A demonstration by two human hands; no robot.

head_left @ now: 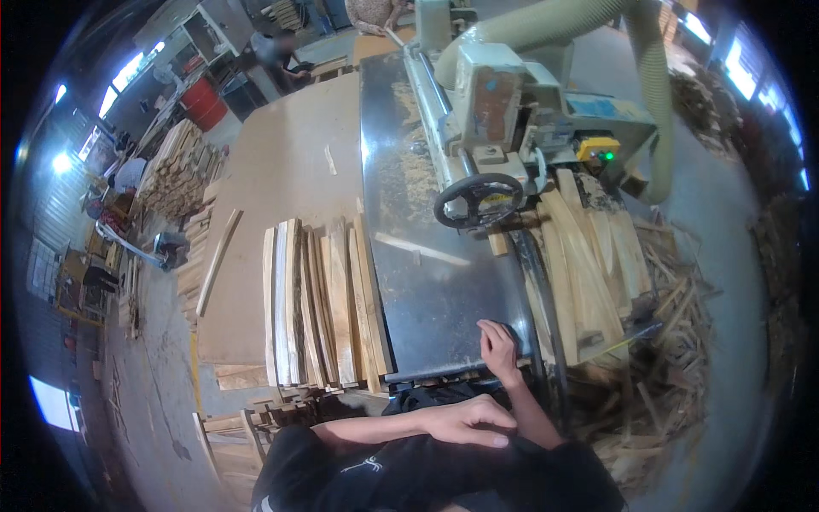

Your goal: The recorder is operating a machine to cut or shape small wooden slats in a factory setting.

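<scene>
My right hand [497, 348] hovers over the near right corner of the dark metal machine table [444, 324], its fingers loosely bent and nothing visible in them. My left forearm crosses in front of my body. At its end my left hand [467, 421] points right, thumb and forefinger apart, holding nothing that shows. Left of the metal table, a row of wooden strips [317, 307] lies side by side on a brown board [290, 145]. A thin pale sliver of wood [422, 249] rests on the metal surface, beyond my right hand.
A woodworking machine with a black handwheel [479, 201] and a thick hose [546, 21] stands over the table's far part. To the right lie longer boards [580, 264] and a heap of offcuts [657, 392]. A single strip [219, 260] lies farther left. Another person [277, 64] is far back.
</scene>
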